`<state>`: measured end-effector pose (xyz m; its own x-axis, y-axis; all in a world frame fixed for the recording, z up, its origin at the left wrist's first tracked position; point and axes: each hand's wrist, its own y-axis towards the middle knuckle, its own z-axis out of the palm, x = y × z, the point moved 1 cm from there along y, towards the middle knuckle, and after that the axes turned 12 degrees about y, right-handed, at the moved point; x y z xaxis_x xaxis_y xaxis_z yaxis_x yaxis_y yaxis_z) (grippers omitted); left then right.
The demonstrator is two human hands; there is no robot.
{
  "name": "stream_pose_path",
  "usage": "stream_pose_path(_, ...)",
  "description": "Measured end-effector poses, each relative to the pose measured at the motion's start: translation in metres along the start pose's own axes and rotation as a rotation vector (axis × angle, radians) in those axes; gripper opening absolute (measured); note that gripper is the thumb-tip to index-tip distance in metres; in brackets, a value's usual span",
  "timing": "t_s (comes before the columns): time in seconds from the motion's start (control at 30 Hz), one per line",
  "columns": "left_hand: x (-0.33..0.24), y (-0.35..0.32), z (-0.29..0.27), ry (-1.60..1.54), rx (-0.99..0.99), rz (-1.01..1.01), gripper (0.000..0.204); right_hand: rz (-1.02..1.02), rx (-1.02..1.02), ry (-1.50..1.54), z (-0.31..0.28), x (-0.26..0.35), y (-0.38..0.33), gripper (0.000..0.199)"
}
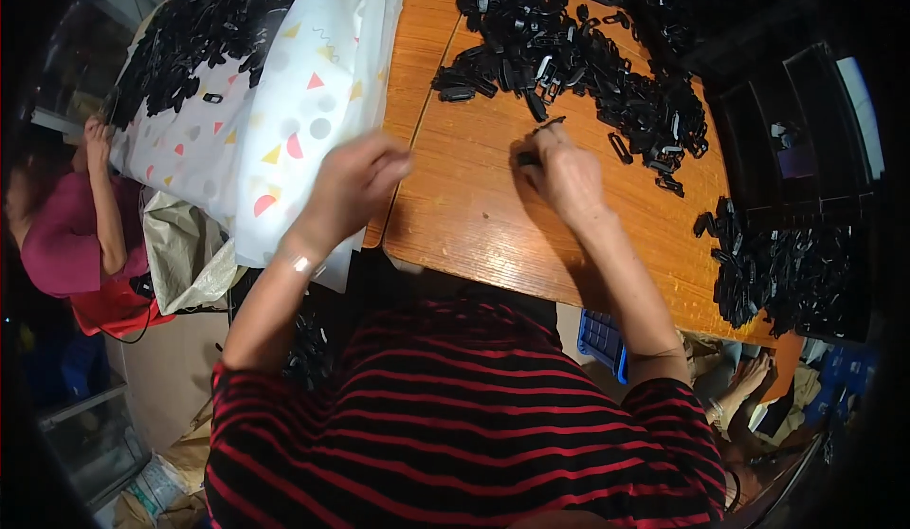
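Note:
My right hand (571,176) is closed above the wooden table (455,216). Its fingers pinch a small black plastic piece (528,158), and a thin dark piece (548,123) shows at the fingertips. My left hand (353,188) hovers by the right edge of a patterned white sheet (313,102), its fingers curled but smeared by motion, so I cannot tell whether anything is in them. Beyond my right hand spreads a heap of small black plastic pieces (559,50), several of them elongated loops. One loop (620,148) lies apart, right of my hand.
A second black heap (209,36) covers the far left. More pieces (782,268) are piled at the right edge. Another person in a maroon top (81,230) sits at the left beside a beige sack (190,254). A blue crate (602,344) stands below the table.

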<state>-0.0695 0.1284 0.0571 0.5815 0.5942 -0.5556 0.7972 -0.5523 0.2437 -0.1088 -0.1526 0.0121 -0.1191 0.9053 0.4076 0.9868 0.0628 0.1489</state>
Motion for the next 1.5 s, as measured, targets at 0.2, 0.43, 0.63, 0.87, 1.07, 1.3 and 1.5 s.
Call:
stream_pose_path(0.2,0.019,0.090,0.074,0.336,-0.190,0.086,0.021,-0.005,-0.106,0.181,0.011,0.035,-0.021,0.030)
stream_pose_path(0.43,0.027,0.095,0.090,0.402,-0.194,0.154,0.023,0.160,0.081,0.486,-0.003,0.026,-0.027,0.022)
stream_pose_path(0.63,0.022,0.077,0.089,-0.157,-0.108,-0.044,0.025,-0.420,0.053,0.173,-0.011,0.027,-0.024,0.029)
stream_pose_path(0.87,0.016,0.055,0.086,-0.931,0.181,-0.380,0.024,-0.261,0.065,0.280,-0.004,0.024,-0.015,0.024)
stream_pose_path(1.07,-0.001,0.043,0.083,-1.103,0.245,-0.370,0.030,-0.120,-0.279,0.403,0.002,0.044,-0.005,0.019)
stream_pose_path(1.3,-0.018,0.034,0.081,-1.178,0.145,-0.245,0.030,-0.083,-0.356,0.739,0.002,0.049,-0.010,0.016)
stream_pose_path(1.5,-0.021,0.028,0.095,-1.133,0.017,-0.175,0.027,-0.007,-0.365,0.898,0.005,0.053,-0.015,0.019)
